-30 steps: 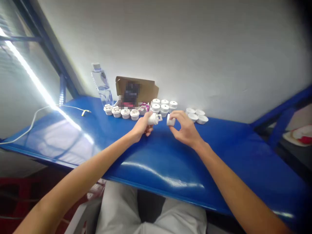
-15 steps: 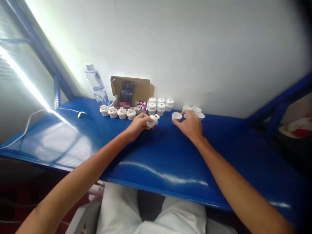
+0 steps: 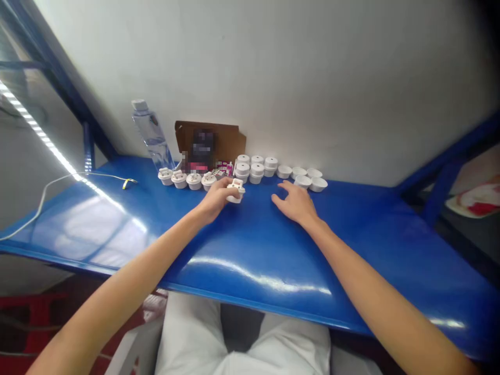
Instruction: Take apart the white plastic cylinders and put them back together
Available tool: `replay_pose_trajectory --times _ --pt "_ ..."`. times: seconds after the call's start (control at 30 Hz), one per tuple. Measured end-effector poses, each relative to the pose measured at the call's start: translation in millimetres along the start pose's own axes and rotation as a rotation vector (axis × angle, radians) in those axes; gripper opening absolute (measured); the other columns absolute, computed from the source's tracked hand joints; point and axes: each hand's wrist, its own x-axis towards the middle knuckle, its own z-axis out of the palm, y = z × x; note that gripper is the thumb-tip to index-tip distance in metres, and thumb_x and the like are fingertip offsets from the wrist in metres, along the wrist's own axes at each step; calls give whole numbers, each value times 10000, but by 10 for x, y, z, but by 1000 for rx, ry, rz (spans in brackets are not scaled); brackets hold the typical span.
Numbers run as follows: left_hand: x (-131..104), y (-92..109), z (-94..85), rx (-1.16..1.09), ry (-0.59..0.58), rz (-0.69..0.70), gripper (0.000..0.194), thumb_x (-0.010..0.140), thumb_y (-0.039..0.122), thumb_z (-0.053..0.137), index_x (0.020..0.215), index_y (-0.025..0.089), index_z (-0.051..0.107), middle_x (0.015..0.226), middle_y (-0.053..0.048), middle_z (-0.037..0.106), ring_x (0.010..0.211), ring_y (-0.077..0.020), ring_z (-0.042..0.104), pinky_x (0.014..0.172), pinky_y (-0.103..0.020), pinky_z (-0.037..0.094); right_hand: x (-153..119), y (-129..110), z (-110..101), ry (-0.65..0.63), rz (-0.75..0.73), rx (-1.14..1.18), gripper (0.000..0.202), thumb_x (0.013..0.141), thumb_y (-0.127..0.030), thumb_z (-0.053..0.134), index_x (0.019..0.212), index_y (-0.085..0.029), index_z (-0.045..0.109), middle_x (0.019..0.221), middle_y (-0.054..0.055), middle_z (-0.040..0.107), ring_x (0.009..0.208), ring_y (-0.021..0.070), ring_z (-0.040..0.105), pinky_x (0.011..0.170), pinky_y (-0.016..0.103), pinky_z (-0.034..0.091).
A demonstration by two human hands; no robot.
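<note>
Left hand around plug, packaging illegible

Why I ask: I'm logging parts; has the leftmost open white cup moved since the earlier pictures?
Yes: judged against the capped white pieces, that cup has moved right and back toward the wall, and the right hand no longer holds it.

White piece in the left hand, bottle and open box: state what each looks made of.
White piece: probably smooth plastic, from its even, molded look.
Bottle: clear, shiny, likely plastic, though glass is possible; see-through walls.
Open box: apparently matte cardboard, from its brown color and thin lid.
</note>
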Motion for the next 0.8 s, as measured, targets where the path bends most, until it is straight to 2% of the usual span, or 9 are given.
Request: replay_pose_trajectory --times 0.1,0.2,0.3,0.37,0.53,0.7,0.73,0.8 --pt "1 -24 -17 163 22 35 287 670 237 688 931 160 598 879 -14 654 809 -153 624 745 -275 472 9 22 14 -23 5 15 494 867 -412 606 1287 -173 712 1300 149 710 1034 318 699 961 474 528" --pt "-4 -39 -80 560 91 200 306 733 333 724 974 189 604 912 -16 659 814 -181 608 760 -308 476 4 17 10 -44 3 17 459 871 -404 598 1254 -186 726 1181 135 753 1004 317 705 917 460 538" --pt "-11 -46 -168 938 113 406 304 801 367 712 1043 213 614 970 -43 665 896 -231 614 843 -357 481 -3 9 16 -56 -18 8 404 884 -394 582 1201 -202 743 1220 118 747 1002 309 703 912 448 536" --pt "0 -64 -224 1082 110 463 315 845 360 686 1119 218 622 1090 -79 660 1013 -269 617 910 -386 481 -5 11 29 -54 -33 5 379 889 -386 577 1182 -214 744 1259 100 737 1021 307 698 922 442 534" --pt "94 -160 -319 1191 189 460 382 885 358 682 1236 223 618 1229 -113 582 1106 -294 604 973 -430 493 -8 36 62 -39 -52 -1 340 895 -354 559 1156 -226 736 1283 84 724 1101 312 678 960 445 531" --pt "171 -187 -335 1210 279 432 506 838 285 729 1304 201 552 1254 -137 533 1116 -321 603 981 -466 495 13 -59 77 -17 -154 113 436 884 -314 552 1288 -188 658 1509 119 548 947 242 711 937 424 567" --pt "177 -183 -335 1202 278 432 547 831 269 732 1331 196 523 1249 -138 539 1123 -324 602 984 -468 493 28 -108 84 -2 -189 127 476 885 -304 547 1337 -177 626 1544 132 503 995 248 706 956 418 563" --pt "181 -174 -339 1167 269 433 581 822 274 739 1341 192 491 1240 -136 554 1135 -323 599 987 -468 492 80 -220 105 32 -257 103 561 887 -288 540 1433 -165 550 1596 148 427 1215 294 634 1050 434 517"
